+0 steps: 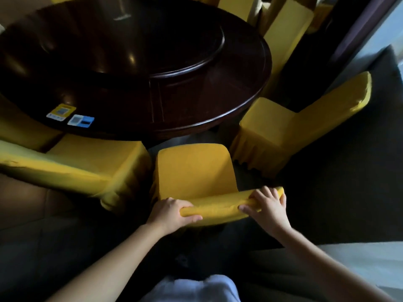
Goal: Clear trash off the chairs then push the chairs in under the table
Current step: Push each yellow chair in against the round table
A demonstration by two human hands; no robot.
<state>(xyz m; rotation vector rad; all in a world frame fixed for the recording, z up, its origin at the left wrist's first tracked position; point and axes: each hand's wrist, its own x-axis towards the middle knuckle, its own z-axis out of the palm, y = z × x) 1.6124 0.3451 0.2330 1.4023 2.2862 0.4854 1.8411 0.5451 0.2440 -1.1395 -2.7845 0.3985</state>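
A chair in a yellow cover (194, 171) stands in front of me, its bare seat a short way out from the edge of the dark round table (196, 101). My left hand (172, 212) grips the left end of its backrest top. My right hand (268, 203) grips the right end, fingers over the top and thumb on the near side. I see no trash on this seat.
Another yellow chair (91, 158) sits close on the left, and one (290, 125) on the right is angled toward the table. More yellow chairs (285, 33) stand at the far side. Two small cards (72, 115) lie on the table's near edge. A lazy Susan (152, 40) fills the tabletop's middle.
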